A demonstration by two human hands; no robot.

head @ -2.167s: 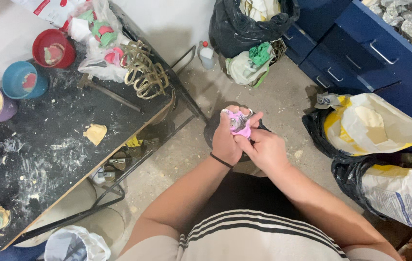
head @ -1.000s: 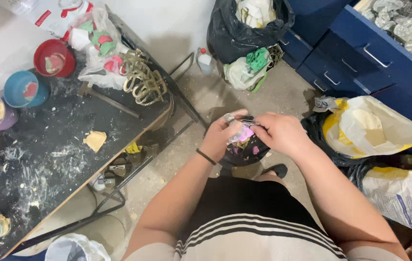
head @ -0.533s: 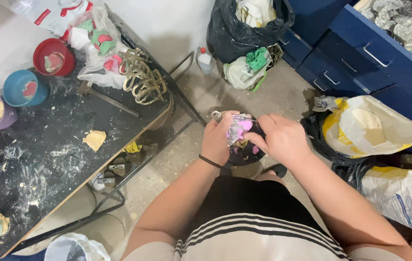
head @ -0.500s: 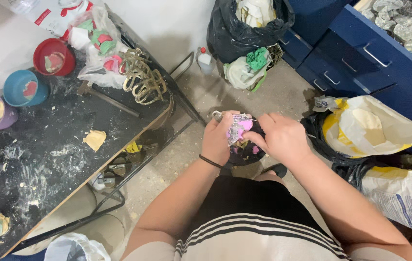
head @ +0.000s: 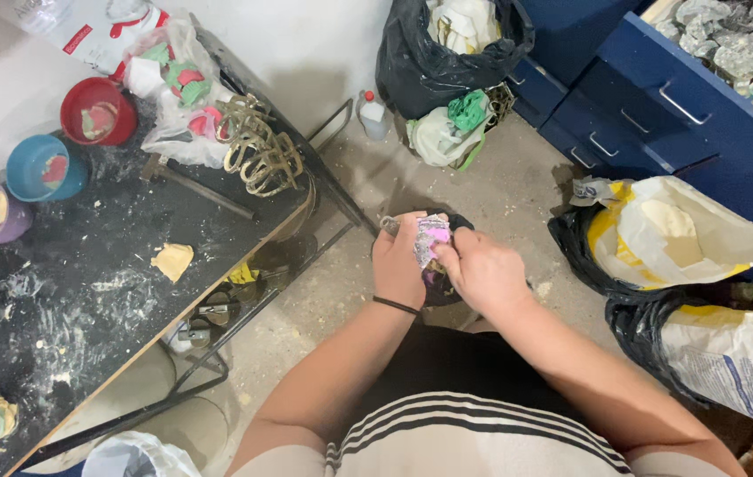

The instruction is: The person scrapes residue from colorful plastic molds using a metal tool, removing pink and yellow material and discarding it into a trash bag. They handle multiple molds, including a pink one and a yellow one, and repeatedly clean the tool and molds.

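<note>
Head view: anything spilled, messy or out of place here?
Yes. White powder is smeared across the dark worktable, with a loose yellowish lump lying in it. Crumbs litter the concrete floor. An open powder sack sits slumped on the floor. Both hands, left and right, hold a small paint-stained object.

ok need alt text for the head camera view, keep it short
Seen from above, a person's left hand and right hand together hold a small pink-and-purple mottled lump over a dusty concrete floor. A powder-dusted black table with coloured plastic bowls stands alongside.
</note>
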